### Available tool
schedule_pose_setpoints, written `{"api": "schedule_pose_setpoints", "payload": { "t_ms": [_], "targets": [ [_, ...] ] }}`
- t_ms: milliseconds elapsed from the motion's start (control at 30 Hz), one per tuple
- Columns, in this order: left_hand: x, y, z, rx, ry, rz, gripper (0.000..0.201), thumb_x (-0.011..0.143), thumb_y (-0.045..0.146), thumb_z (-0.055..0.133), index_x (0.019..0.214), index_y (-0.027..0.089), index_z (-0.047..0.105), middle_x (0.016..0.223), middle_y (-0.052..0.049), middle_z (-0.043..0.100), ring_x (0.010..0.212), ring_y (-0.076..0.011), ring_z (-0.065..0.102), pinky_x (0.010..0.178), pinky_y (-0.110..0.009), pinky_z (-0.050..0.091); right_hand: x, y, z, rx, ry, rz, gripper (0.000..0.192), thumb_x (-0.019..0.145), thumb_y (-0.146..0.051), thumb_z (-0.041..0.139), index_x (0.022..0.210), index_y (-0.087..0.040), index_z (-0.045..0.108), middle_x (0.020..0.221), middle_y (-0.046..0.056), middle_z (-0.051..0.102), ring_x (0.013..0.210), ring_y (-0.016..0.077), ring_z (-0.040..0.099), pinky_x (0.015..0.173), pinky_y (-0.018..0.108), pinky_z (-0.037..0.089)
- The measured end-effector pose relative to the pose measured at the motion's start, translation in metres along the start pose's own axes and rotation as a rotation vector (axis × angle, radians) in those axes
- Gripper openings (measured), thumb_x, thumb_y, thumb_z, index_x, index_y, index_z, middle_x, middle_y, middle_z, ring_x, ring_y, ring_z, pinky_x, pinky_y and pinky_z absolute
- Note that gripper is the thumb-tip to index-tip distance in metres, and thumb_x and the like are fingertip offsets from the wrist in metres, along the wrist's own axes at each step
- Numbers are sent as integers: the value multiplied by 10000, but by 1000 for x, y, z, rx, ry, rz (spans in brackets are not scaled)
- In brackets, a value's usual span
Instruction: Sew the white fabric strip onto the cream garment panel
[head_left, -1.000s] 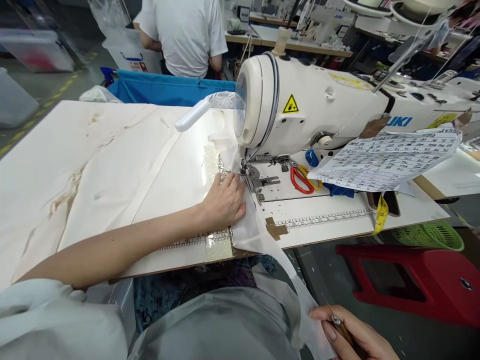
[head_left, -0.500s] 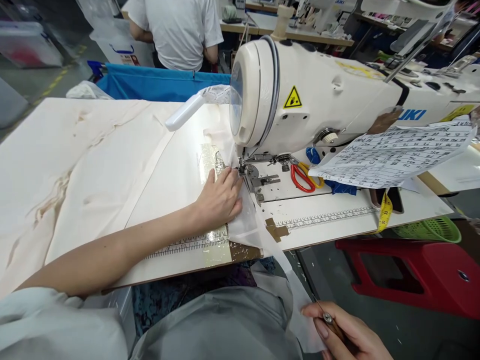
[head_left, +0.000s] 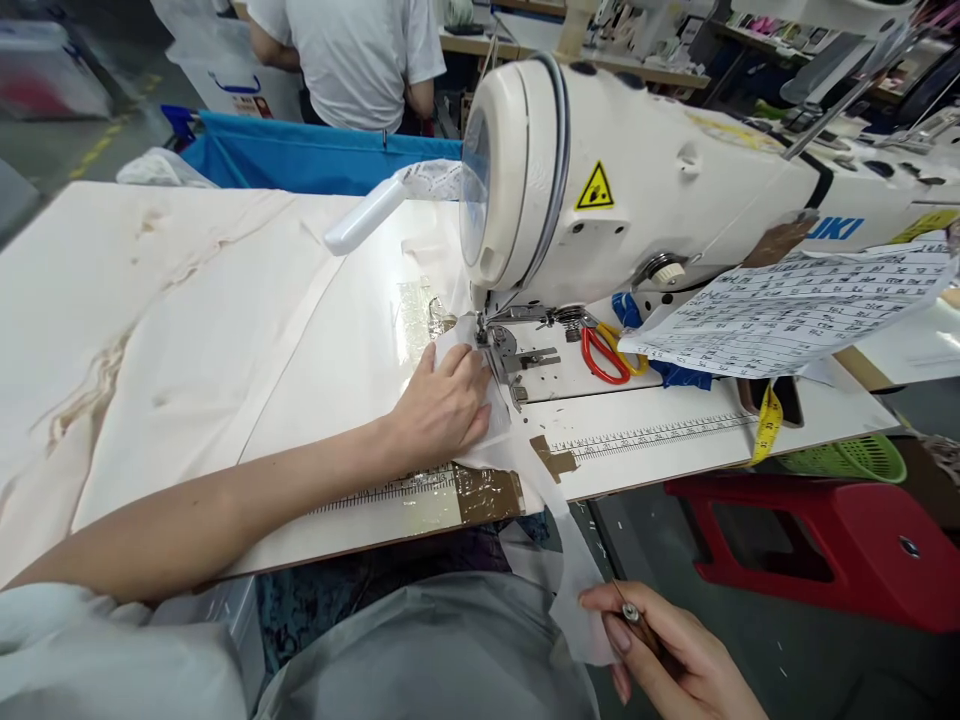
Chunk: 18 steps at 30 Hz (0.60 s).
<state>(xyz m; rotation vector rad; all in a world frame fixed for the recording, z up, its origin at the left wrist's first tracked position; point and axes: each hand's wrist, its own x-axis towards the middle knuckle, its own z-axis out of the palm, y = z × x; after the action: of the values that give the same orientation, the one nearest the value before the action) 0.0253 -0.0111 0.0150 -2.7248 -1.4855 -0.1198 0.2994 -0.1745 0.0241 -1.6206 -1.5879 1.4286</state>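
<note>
A grey floor [head_left: 787, 660] runs under a red stool [head_left: 825, 545]. A blue bin [head_left: 315, 160] stands behind the table's [head_left: 675, 455] far edge. More worktables [head_left: 600, 60] fill the back.

A thin white strip of fabric [head_left: 525, 470] runs from under the presser foot [head_left: 496, 345] of the sewing machine [head_left: 645, 200], across the tabletop [head_left: 660, 440] edge and down toward the lap. Its upper end lies flat, pressed under the left hand [head_left: 442, 405]; its lower end hangs loose and slightly creased, pinched by the right hand [head_left: 667, 660]. That hand also holds a slim pointed tool [head_left: 637, 620] with a metal collar, tilted up toward the strip.
</note>
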Motion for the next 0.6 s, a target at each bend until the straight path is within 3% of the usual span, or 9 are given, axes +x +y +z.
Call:
{"api": "schedule_pose_setpoints", "payload": {
  "t_ms": [200,367,600],
  "targets": [
    [-1,0,1,-18,-3,-1,455,992,306,336,1326,54,516,1363,-221,514,1320,-365,395,1065,-599,374,11,-5,7,23,-9,-40,373,983,-511,495,1027,-218,722,649,15,602,522,150,599,512,230,496],
    [-2,0,2,-43,11,0,453,994,300,320,1326,60,514,1381,-225,504,1342,-374,385,1065,-619,369,25,-2,7,39,-93,-180,303,1007,-408,474,1051,-201,691,664,16,639,504,140,614,496,219,488],
    [-2,-1,0,-44,11,-2,447,993,296,337,1325,54,514,1370,-219,515,1351,-366,388,1086,-599,366,42,-11,12,-1,-79,-205,315,1016,-407,460,1068,-186,678,656,6,621,506,133,602,499,226,476]
  ]
}}
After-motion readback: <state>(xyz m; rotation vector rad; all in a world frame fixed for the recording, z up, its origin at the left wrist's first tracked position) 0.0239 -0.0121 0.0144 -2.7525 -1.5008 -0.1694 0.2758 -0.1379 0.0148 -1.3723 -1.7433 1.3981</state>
